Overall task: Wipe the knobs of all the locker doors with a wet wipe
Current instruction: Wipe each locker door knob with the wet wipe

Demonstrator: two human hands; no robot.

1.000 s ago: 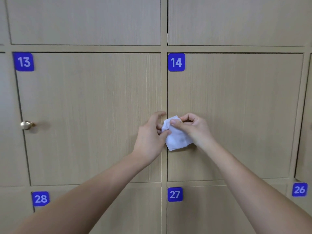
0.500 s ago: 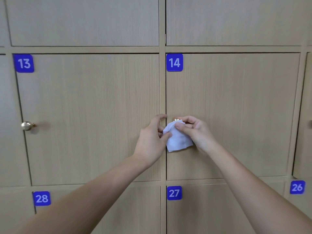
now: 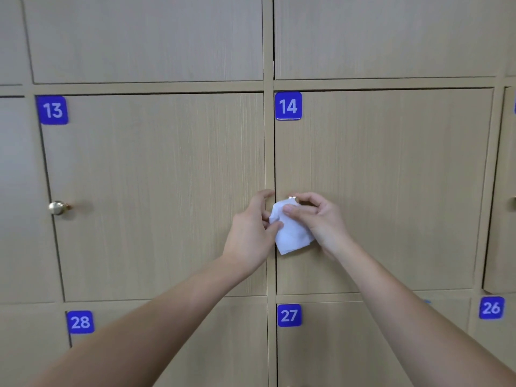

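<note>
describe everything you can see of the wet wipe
The wet wipe is white, thin and crumpled, bunched into a loose wad with a pointed corner hanging down. It sits in front of locker door 14, near its left edge, its top draped against the brass knob, which barely peeks out above. The right hand pinches it from the right; the left hand pinches its left edge.

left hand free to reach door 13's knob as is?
Probably yes. The left hand only pinches the wet wipe's edge, and bare door lies between it and door 13's knob. The right hand holds the wipe too.
</note>
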